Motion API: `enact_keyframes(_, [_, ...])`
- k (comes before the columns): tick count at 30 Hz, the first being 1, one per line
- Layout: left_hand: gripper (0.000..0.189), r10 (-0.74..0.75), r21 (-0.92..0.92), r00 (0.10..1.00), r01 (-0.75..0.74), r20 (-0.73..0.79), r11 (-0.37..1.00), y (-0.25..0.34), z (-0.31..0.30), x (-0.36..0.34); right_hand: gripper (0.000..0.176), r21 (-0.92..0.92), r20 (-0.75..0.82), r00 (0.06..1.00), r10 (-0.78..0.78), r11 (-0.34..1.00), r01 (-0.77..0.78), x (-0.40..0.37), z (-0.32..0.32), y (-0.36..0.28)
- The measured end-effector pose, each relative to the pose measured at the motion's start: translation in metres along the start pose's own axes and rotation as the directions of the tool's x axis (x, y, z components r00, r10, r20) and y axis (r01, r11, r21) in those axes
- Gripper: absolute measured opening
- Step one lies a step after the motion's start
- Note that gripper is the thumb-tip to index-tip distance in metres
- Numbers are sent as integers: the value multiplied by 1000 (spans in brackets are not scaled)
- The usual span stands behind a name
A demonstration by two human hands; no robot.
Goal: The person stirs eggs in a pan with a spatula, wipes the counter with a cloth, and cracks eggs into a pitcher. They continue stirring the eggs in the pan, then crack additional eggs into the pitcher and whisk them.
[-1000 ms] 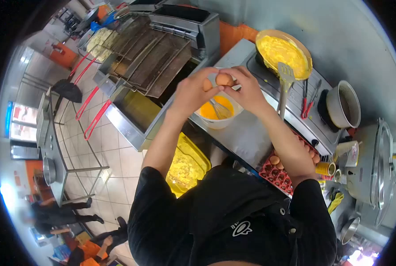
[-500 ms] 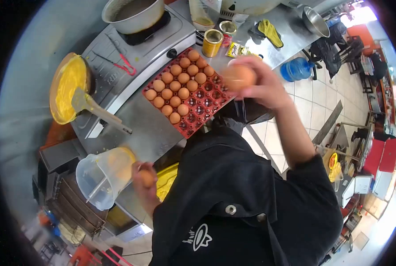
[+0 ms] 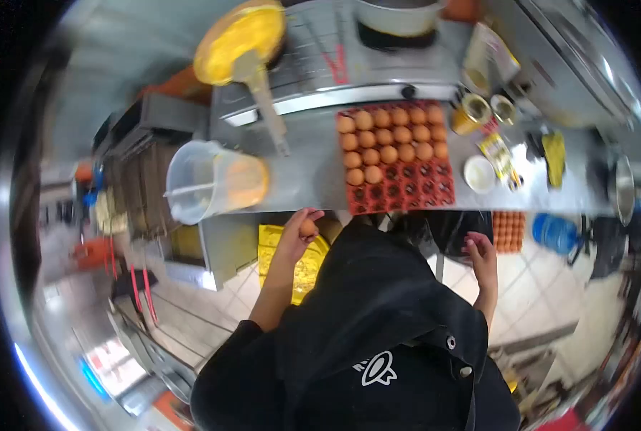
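In the head view, the right hand (image 3: 482, 257) has been lowered from the corner of the egg tray since the earlier frame, and the egg seen at its fingers then is no longer seen there. The outlook has also been turned, so that the counter (image 3: 309, 176) is now seen square across.

An egg (image 3: 308, 228) is held in the left hand (image 3: 291, 243), its fingers closed around it just off the near edge of the counter. Whether the shell is whole cannot be told. The right fingers are loosely curled and parted, with nothing seen in their hold, beside a black bag (image 3: 458, 233).

Up and to the left of the left fingers, a translucent container (image 3: 191, 161) with orange liquid is seen, a pale handle (image 3: 189, 189) leaning in it. To the right of these fingers, the red egg tray (image 3: 399, 205) is laid on the counter, its far rows filled with brown eggs (image 3: 383, 136) and its nearest cells bare. Below the left fingers, a yellow tub (image 3: 265, 241) is partly seen.

Beyond the right fingers, a small white bowl (image 3: 480, 188) is set on the counter, near a yellow packet (image 3: 494, 151). Just right of the right fingers, more eggs (image 3: 508, 231) are seen lower down.
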State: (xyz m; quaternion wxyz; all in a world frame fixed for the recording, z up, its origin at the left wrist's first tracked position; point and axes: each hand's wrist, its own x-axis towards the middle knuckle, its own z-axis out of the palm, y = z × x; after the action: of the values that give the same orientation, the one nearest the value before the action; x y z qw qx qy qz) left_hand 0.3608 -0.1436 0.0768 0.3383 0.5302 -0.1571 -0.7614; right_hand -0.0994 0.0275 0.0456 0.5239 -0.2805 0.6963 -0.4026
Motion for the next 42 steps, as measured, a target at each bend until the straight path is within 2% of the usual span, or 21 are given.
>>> enact_keyframes(3, [23,113,-94,989,-122,-93,988,-5,-8,-7,27,148,328,926,-186,978,144,31,65,-163])
enact_keyframes(5, [20,159,-141,978,-178,-135,974,-4,-14,-3,26,91,414,863,-288,957,276,50,125,-235])
enact_keyframes(7, [18,189,-159,977,-202,-96,966,-13,-32,24,36,-176,411,744,-527,755,632,71,197,-274])
enact_keyframes(9, [17,231,-173,969,-242,-86,955,-3,-26,45,55,-439,452,575,-682,391,809,74,269,-298])
enact_keyframes(11, [19,205,-370,968,-245,-144,896,7,-14,59,67,-543,461,580,-672,303,783,73,327,-292])
enact_keyframes(12, [19,224,-373,966,-256,-127,892,16,-13,65,67,-548,457,566,-686,284,787,82,342,-286])
enact_keyframes(14, [25,177,-465,983,-130,58,876,41,-12,76,67,-443,503,633,-588,453,773,96,369,-285])
enact_keyframes(15, [25,186,-467,980,-129,77,875,54,-8,85,67,-454,496,630,-598,440,775,100,375,-288])
enact_keyframes(17, [30,342,-339,939,-315,23,887,65,3,93,63,-477,479,723,-498,544,691,90,375,-302])
enact_keyframes(19, [32,409,-275,909,-374,79,885,75,7,108,59,-550,442,722,-532,475,687,85,373,-317])
enact_keyframes(21, [34,482,-211,866,-450,136,868,92,15,112,52,-738,394,690,-607,239,631,91,360,-327])
enact_keyframes(22, [36,503,-105,852,-492,148,864,108,25,100,48,-742,401,708,-582,247,623,95,353,-338])
enact_keyframes(24, [39,525,-12,834,-531,170,847,122,38,101,44,-656,450,635,-628,251,712,104,336,-374])
enact_keyframes(26, [43,517,288,848,-526,113,800,130,49,112,38,-718,553,640,-534,84,691,108,316,-422])
enact_keyframes(29, [44,607,391,775,-621,177,679,121,51,148,25,-674,636,574,-515,-10,738,106,305,-493])
enact_keyframes(32, [44,603,312,787,-610,130,729,130,58,139,23,-577,767,506,-395,-79,813,123,312,-535])
enact_keyframes(34, [43,600,321,784,-615,156,720,135,57,137,24,-418,883,322,-340,-263,869,148,320,-541])
enact_keyframes(35, [42,592,323,786,-615,179,719,134,57,136,24,-422,881,326,-342,-260,869,160,328,-542])
enact_keyframes(37, [41,569,345,804,-590,173,730,134,59,134,23,-474,875,471,-109,-384,793,179,352,-538])
enact_keyframes(41, [37,537,361,822,-567,189,740,139,56,134,21,-535,844,512,-163,-327,779,196,370,-530])
enact_keyframes(42, [37,540,365,821,-568,185,738,139,55,133,23,-518,852,503,-148,-388,762,208,373,-526])
